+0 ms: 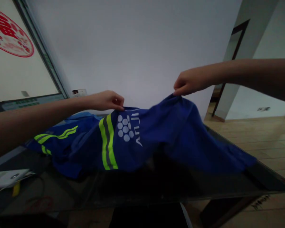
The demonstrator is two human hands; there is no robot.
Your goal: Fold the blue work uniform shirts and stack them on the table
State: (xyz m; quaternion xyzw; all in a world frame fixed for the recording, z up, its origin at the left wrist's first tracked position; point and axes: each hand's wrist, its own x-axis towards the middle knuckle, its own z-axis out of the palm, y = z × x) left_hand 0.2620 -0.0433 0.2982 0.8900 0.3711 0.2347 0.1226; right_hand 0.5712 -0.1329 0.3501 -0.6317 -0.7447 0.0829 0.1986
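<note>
A blue work jacket (154,136) with yellow-green reflective stripes and white "ANJI" lettering hangs partly raised over a dark glass-topped table (137,190). My left hand (110,100) pinches its upper edge just above the printed logo. Farther right and slightly higher, my right hand (187,83) grips another part of the same edge, with the fingers closed. Between the hands the cloth sags a little. One end of the garment lies bunched on the table at the left, while the other drapes toward the right edge.
A white device (8,179) with a cable and a small yellow item (16,189) lie at the table's left. Behind stands a pale wall (137,53) with a socket (79,92). Wooden flooring (256,133) and a doorway are at the right.
</note>
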